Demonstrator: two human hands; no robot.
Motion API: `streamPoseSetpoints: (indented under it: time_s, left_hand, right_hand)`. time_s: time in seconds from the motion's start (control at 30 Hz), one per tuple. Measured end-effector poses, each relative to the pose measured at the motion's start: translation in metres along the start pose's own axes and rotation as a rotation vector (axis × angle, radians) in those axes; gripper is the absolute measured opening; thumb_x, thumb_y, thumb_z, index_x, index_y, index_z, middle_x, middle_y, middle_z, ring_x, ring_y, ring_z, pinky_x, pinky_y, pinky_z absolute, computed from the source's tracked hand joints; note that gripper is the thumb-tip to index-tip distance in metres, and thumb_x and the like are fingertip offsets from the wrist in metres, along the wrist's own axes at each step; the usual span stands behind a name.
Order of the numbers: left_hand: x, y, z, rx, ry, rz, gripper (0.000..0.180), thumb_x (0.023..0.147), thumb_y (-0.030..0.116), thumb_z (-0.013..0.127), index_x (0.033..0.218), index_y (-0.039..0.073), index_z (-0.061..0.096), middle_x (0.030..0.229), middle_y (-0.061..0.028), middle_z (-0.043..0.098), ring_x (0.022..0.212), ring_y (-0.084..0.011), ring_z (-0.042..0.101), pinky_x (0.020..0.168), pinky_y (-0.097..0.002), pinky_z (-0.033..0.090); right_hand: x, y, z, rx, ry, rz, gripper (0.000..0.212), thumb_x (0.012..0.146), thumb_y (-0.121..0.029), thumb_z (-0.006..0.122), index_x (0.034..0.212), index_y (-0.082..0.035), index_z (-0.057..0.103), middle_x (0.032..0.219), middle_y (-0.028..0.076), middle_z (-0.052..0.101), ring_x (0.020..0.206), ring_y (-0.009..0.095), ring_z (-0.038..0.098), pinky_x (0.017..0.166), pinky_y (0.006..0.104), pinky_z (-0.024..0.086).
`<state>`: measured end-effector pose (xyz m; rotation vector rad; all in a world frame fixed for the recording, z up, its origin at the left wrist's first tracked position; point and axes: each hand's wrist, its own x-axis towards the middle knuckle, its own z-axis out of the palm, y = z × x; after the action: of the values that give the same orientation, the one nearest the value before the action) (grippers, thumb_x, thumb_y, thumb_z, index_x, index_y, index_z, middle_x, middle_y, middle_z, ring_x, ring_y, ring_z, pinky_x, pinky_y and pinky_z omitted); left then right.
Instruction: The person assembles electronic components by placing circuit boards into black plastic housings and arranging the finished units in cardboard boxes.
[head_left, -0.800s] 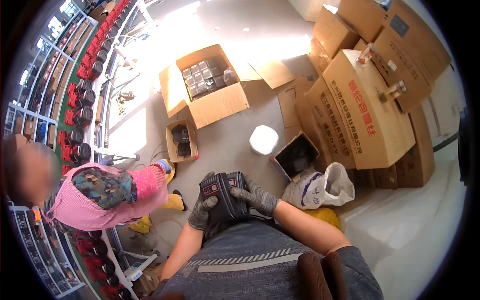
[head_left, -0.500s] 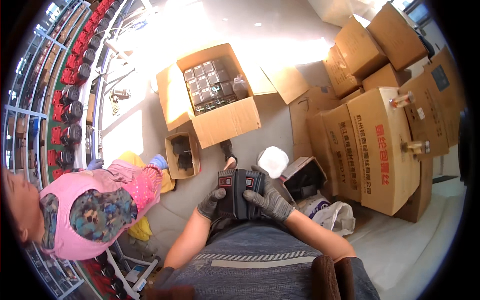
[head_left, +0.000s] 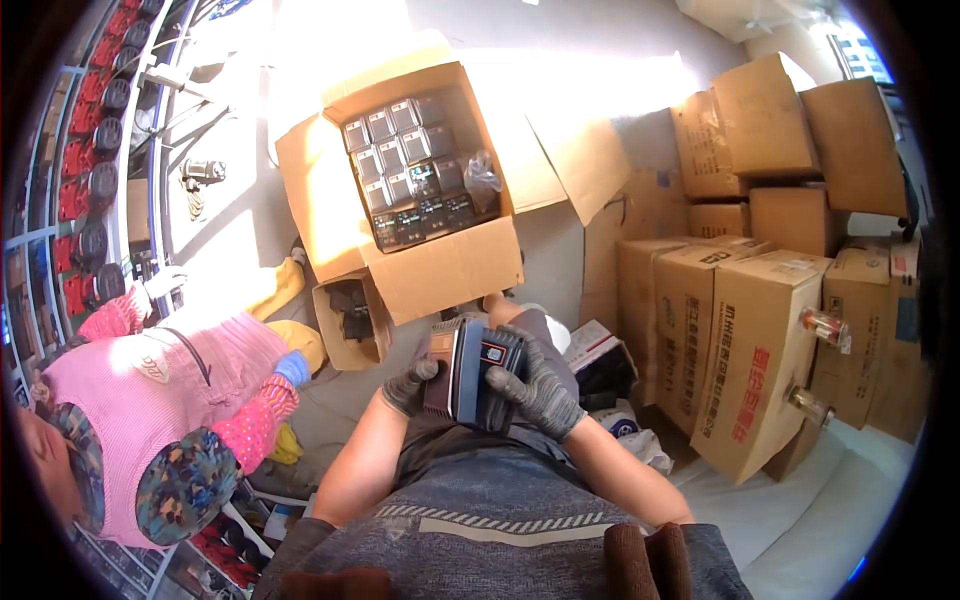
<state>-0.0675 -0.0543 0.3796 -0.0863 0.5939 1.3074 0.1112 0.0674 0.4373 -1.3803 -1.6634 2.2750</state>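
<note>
- While both hands wear dark grey knit gloves, the left hand [head_left: 410,385] and the right hand [head_left: 535,385] are closed together on one stack of dark battery packs [head_left: 470,370], gripping it from either side just above the person's lap.
- Left hand: its fingers wrap the stack's left side, where an orange-brown face of the outermost pack shows.
- Right hand: its fingers spread over the stack's right side and top, beside a small red mark on the upper face.
- Straight beyond the stack, an open cardboard box [head_left: 440,265] stands on the grey floor [head_left: 560,250], flaps folded outward; dark packs of the same kind [head_left: 410,170] fill it in rows, and a bit of clear plastic wrap [head_left: 482,175] sits at the box's right inner edge.
- At the open box's lower left corner, touching it, a smaller open carton [head_left: 350,320] holds a few dark parts.
- To the right, sealed cardboard boxes [head_left: 760,330] are stacked along the floor's right edge; two rolls of tape [head_left: 825,325] lie on them.
- Another person in a pink knitted top [head_left: 170,390] crouches at the lower left, one hand reaching toward the racks.
- Red and black tools [head_left: 85,180] line the racks along the left edge.
</note>
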Motion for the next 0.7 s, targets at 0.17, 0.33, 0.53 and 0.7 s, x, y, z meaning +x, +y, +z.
streamPoseSetpoints:
  time_s: [0.17,0.33,0.53,0.7]
  left_hand:
    - [0.04,-0.005,-0.009,-0.239,-0.13,0.003,0.106,0.063,0.033,0.095,0.147,0.0,0.04,0.144,-0.0113,0.049,0.129,-0.0266,0.056,0.116,-0.0406,0.04]
    - [0.101,-0.009,0.008,-0.317,-0.276,-0.077,0.109,0.065,0.039,0.094,0.146,-0.002,0.034,0.142,-0.0202,0.053,0.132,-0.0318,0.055,0.111,-0.0408,0.043]
    - [0.178,-0.112,-0.008,-0.207,-0.427,-0.045,0.108,0.07,0.055,0.087,0.149,0.002,0.036,0.154,-0.0231,0.037,0.146,-0.0328,0.034,0.119,-0.0483,0.025]
    - [0.232,-0.179,-0.031,-0.151,-0.604,0.008,0.075,0.082,0.055,0.075,0.128,0.004,0.043,0.133,-0.0198,0.038,0.126,-0.0358,0.032,0.105,-0.0504,0.025]
  right_hand:
    - [0.013,-0.031,-0.035,-0.376,-0.252,-0.111,0.103,0.08,-0.052,0.083,0.152,0.001,0.031,0.151,0.024,0.032,0.144,0.038,0.034,0.118,0.0443,0.033]
    - [0.04,-0.042,-0.117,-0.261,-0.412,-0.071,0.093,0.088,-0.056,0.072,0.153,-0.002,0.033,0.15,0.022,0.035,0.145,0.039,0.033,0.12,0.0459,0.031]
    - [0.151,0.047,-0.254,0.415,-0.094,0.658,0.063,0.1,-0.052,0.058,0.142,-0.006,0.047,0.131,0.012,0.057,0.12,0.026,0.06,0.099,0.0424,0.05]
    - [0.318,0.304,-0.369,0.597,0.678,0.833,0.067,0.095,-0.047,0.069,0.143,-0.007,0.045,0.143,0.013,0.051,0.131,0.031,0.049,0.101,0.047,0.048]
